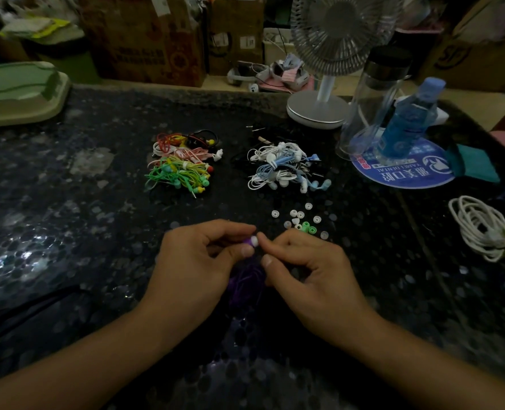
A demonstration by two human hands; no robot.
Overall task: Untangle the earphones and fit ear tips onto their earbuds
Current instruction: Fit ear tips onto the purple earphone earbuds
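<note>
My left hand [199, 255] pinches a purple earbud [248, 241] with a white ear tip [254, 240] on its end. My right hand [301, 267] has its fingertips right at that tip; whether it grips the tip I cannot tell. The purple cable [246, 281] hangs in a loose bundle between both hands. Several loose white and green ear tips [303, 223] lie just beyond my right hand. Farther back sit a pile of red, yellow and green earphones [183, 164] and a pile of white and blue earphones [283, 168].
A dark speckled table [82, 217] holds a white desk fan [322, 108], a clear bottle [372, 105], a blue bottle [408, 122] on a blue round mat [405, 173], and a coiled white cable [479, 229] at the right. A green tray [17, 90] is far left.
</note>
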